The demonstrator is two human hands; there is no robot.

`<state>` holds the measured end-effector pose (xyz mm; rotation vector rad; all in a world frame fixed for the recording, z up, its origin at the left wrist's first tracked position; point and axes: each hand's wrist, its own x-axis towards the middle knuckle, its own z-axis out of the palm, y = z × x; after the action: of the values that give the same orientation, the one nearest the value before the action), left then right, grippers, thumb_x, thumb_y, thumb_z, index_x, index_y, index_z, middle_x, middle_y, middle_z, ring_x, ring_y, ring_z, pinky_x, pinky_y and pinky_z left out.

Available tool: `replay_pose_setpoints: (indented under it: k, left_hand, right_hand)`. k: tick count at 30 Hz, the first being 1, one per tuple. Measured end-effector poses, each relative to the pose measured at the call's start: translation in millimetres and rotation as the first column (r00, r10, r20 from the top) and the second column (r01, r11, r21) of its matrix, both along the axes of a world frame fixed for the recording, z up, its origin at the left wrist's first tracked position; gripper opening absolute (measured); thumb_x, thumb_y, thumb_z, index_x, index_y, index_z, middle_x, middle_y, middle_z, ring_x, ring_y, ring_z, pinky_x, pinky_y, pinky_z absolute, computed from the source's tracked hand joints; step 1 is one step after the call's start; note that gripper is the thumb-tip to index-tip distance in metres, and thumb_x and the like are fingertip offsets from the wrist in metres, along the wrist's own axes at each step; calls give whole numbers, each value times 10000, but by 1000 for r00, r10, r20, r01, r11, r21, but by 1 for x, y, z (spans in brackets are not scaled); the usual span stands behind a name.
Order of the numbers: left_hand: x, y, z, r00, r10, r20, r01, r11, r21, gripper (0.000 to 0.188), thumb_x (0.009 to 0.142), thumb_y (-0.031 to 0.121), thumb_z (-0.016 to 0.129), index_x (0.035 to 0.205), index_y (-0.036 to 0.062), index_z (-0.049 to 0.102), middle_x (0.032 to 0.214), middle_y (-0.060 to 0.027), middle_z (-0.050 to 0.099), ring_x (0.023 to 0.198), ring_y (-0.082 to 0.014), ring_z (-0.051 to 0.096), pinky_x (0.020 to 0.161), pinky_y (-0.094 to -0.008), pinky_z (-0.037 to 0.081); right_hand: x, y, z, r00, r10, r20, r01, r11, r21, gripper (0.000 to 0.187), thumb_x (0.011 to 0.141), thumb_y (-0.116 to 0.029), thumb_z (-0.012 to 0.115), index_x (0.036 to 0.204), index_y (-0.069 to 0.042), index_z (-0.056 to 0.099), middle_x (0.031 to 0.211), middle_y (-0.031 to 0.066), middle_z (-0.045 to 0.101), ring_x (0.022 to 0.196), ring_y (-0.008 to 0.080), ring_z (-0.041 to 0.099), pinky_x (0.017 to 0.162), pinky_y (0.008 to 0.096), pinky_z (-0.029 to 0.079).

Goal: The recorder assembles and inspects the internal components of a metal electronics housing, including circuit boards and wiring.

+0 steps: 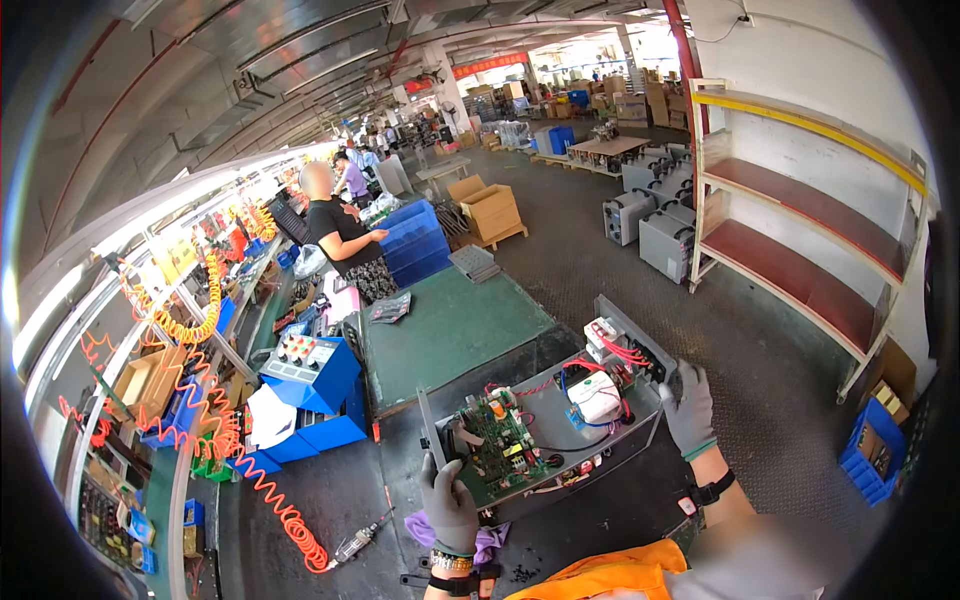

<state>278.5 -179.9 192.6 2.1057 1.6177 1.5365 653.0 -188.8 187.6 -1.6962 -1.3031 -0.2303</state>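
Observation:
An open grey metal chassis (560, 425) lies on the dark work surface in front of me, with a green circuit board (497, 440), a white block (597, 395) and red and blue wires inside. My left hand (447, 505), in a grey glove, grips the chassis's near left corner. My right hand (690, 408), also gloved, holds its right end panel. A purple cloth (487, 541) lies by my left wrist.
A green-topped table (450, 330) stands beyond the chassis. Blue control boxes (312, 372) and an orange coiled hose (275, 500) with an air tool (355, 543) sit to the left. A person in black (345, 240) works further back. Grey machines (665, 240) and a shelf rack (800, 260) stand right.

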Motion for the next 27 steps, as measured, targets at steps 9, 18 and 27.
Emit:
replay_pose_setpoints:
  k: [9,18,27]
  left_hand:
    - [3,11,27,999,-37,8,37,999,4,205,848,20,622,1052,27,638,1272,-254,539,1172,-407,550,951,-435,466]
    - [-9,41,7,998,53,-17,-48,972,230,149,886,-9,570,1002,24,658,1180,-177,648,1169,-392,574,991,-446,455]
    - [-13,67,-6,982,-73,173,46,987,156,145,933,0,559,1053,-8,640,1236,-201,624,1160,-331,600,975,-386,484]
  right_hand:
    - [29,73,43,946,322,25,-320,946,-52,340,858,-92,649,1189,-30,604,1174,161,617,1097,351,581,943,408,474]
    - [47,83,41,565,578,-589,-748,660,-71,596,903,-222,606,1443,-48,422,1435,129,482,1316,226,465,1111,328,333]
    - [46,90,24,587,501,-636,-690,720,-69,676,865,-255,605,1461,-32,376,1420,152,482,1321,249,446,1108,327,316]
